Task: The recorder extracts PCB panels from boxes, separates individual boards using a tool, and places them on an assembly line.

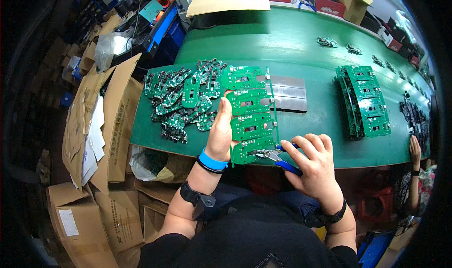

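Note:
My left hand (221, 132) grips a green circuit board panel (250, 104) by its left side, thumb on top, fingers hidden beneath. Several rounded boards make up the panel, joined in a column by a thin edge strip. In my right hand (312, 167) are blue-handled cutting pliers (288, 166), with fingers wrapped round the handles. The pliers' metal jaws lie at the lowest board of the panel; whether they touch it I cannot tell. Left of the panel lies a heap of separate green boards (190, 90) with black parts. A grey metal block (288, 94) sits just right of the panel.
A stack of uncut board panels (366, 101) stands on the green table (226, 42) at the right. Small boards (327, 42) run in a line toward the far right, where a co-worker's hand (415, 149) rests by dark parts. Cardboard boxes (113, 127) crowd the left.

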`<state>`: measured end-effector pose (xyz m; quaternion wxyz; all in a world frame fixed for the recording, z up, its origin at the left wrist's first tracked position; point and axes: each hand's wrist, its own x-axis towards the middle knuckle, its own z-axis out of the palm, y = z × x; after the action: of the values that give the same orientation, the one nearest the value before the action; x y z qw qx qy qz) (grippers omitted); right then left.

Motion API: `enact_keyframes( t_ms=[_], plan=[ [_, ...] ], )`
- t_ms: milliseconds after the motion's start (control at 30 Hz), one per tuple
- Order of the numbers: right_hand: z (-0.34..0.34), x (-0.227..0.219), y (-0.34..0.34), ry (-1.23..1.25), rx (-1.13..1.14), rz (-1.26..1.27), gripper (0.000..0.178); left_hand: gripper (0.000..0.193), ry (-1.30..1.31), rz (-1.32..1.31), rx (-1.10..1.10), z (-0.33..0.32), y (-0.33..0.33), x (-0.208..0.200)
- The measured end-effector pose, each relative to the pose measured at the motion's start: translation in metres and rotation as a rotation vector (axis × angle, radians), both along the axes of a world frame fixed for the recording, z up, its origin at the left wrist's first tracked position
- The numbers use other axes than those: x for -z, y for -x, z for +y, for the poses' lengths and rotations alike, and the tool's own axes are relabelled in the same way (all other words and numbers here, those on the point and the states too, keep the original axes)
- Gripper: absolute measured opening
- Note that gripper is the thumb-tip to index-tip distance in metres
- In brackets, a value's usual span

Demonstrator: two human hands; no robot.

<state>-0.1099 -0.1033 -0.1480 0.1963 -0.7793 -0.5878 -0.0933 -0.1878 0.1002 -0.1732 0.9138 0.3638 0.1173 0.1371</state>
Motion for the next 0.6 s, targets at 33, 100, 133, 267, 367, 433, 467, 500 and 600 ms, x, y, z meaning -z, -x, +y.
enact_keyframes(
  t_ms=[33, 100, 133, 267, 367, 433, 467, 500, 600],
  plan=[
    [0.0000, 0.0000, 0.0001, 0.003, 0.003, -0.005, 0.058, 0.047, 0.001, 0.001, 0.001, -0.0005, -0.0005, -0.0004],
    [0.0005, 0.0000, 0.0004, 0.007, 0.002, -0.009, 0.058, 0.046, -0.004, -0.002, -0.006, -0.0013, -0.0009, -0.0009],
    [0.0009, 0.0000, 0.0006, 0.008, 0.006, -0.019, 0.058, 0.046, -0.012, -0.007, -0.013, -0.0015, -0.0008, -0.0010],
    [0.0004, 0.0012, 0.0012, 0.020, 0.015, -0.049, 0.059, 0.065, -0.078, 0.008, -0.024, -0.0008, -0.0028, 0.0036],
    [0.0011, -0.0013, 0.0005, 0.034, 0.015, -0.047, 0.058, 0.064, -0.082, 0.008, -0.023, -0.0005, -0.0037, 0.0038],
    [0.0017, -0.0013, 0.0003, 0.031, 0.014, -0.043, 0.058, 0.064, -0.083, 0.008, -0.034, -0.0006, -0.0038, 0.0045],
    [0.0019, -0.0013, 0.0002, 0.027, 0.014, -0.039, 0.058, 0.064, -0.083, 0.009, -0.035, -0.0009, -0.0038, 0.0033],
    [0.0020, -0.0010, 0.0001, 0.028, 0.014, -0.039, 0.058, 0.064, -0.097, 0.010, -0.044, -0.0015, -0.0039, 0.0012],
    [0.0018, -0.0005, 0.0004, 0.041, 0.012, -0.055, 0.058, 0.064, -0.099, 0.004, -0.040, -0.0010, -0.0045, 0.0025]
  ],
)
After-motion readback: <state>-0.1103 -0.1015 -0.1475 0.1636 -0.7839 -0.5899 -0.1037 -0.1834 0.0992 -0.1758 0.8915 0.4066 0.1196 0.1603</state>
